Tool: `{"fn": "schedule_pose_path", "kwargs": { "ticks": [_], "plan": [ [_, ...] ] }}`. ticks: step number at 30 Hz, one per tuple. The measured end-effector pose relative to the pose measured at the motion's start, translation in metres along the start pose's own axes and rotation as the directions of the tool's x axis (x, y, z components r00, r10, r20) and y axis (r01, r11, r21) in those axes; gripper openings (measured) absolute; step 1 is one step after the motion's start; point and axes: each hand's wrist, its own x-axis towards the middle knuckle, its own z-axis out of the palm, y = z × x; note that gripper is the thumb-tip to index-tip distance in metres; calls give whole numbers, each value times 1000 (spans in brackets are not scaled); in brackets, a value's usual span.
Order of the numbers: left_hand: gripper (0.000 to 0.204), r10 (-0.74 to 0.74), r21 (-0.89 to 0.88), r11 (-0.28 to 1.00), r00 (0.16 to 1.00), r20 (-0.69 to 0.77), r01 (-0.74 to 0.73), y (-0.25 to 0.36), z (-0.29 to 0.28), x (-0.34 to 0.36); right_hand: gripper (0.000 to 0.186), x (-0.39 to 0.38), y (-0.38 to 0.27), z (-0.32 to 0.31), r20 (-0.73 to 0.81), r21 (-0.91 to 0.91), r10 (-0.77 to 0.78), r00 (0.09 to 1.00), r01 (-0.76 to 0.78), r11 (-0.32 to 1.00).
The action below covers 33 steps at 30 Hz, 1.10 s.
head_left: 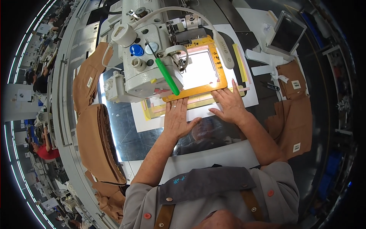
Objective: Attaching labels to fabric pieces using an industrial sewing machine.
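Note:
My left hand (177, 119) lies flat, fingers stretched forward and thumb out to the right. Its fingertips touch the near edge of an orange frame (195, 91) with handwritten marks. My right hand (230, 105) also rests flat with spread fingers, its tips at the frame's near right corner. Neither hand holds anything. Beneath the frame are a template edged with yellow tape (198, 103) and a white sheet (150, 125). The frame's far left part is hidden under the head of a sewing machine (146, 78).
A green-handled screwdriver (166, 76) stands against the machine head. A stack of brown fabric pieces (93, 139) lies at left, more brown pieces (296, 128) at right. Small scissors (270, 86) and a dark-screened panel (286, 33) are at far right. A white lamp (225, 51) hangs over the frame.

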Motion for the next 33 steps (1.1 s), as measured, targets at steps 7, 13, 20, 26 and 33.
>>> {"fn": "schedule_pose_path", "kwargs": {
  "ticks": [7,13,20,26,33],
  "plan": [
    [101,-76,-36,996,992,96,80,0,-3,1,77,-1,-3,0,4,-4,12,1000,-12,1000],
    [102,-86,-12,996,990,115,88,0,-2,1,78,0,-5,-4,31,-5,34,999,-34,999],
    [102,-128,-37,990,979,160,135,2,-8,4,80,4,-4,-2,39,-8,35,999,-35,999],
    [103,-121,-15,992,983,140,125,1,-4,2,86,14,-16,0,35,-9,36,999,-36,999],
    [101,-141,1,990,980,142,142,2,-6,-1,90,13,-21,1,69,-145,108,992,-97,985]
  ]
}}
